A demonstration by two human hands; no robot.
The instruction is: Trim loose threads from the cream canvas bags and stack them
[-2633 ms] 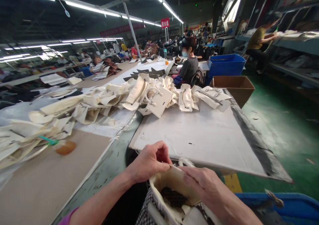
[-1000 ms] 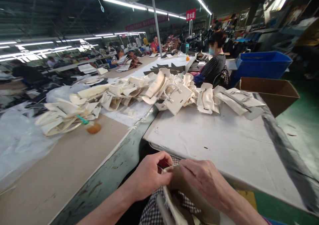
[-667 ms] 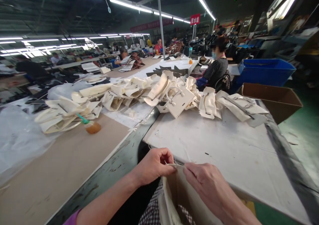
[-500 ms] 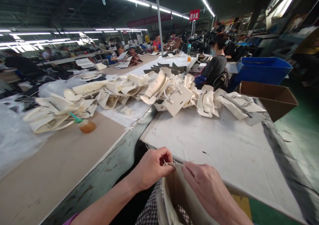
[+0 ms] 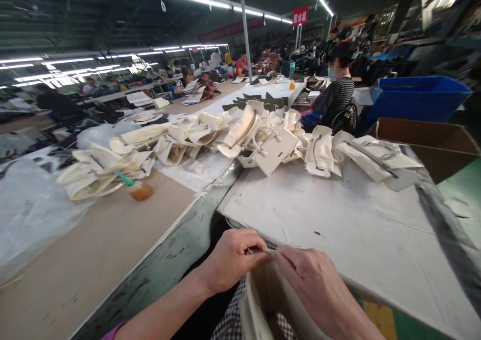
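Note:
A cream handbag body (image 5: 287, 292) stands in my lap against checked cloth, its opening facing up and its brown inside showing. My left hand (image 5: 236, 255) pinches the far top edge of the bag, thumb below and fingers curled over. Close beside it, my right hand (image 5: 310, 275) grips the same edge, with fingers lying along the outside. Only a narrow bit of rim shows between the two hands. The lower part of the bag runs out of view.
Cream handbags (image 5: 276, 149) lie heaped across the white-covered table (image 5: 285, 209). A glue bottle (image 5: 141, 190) with a green nozzle lies on the brown board at left, near clear plastic sheeting (image 5: 33, 209). Blue (image 5: 421, 99) and brown bins stand at right. A co-worker (image 5: 340, 92) sits beyond.
My left fingers have closed down along the rim, moving slightly right toward my right hand. The surroundings have shifted a little rightward in view.

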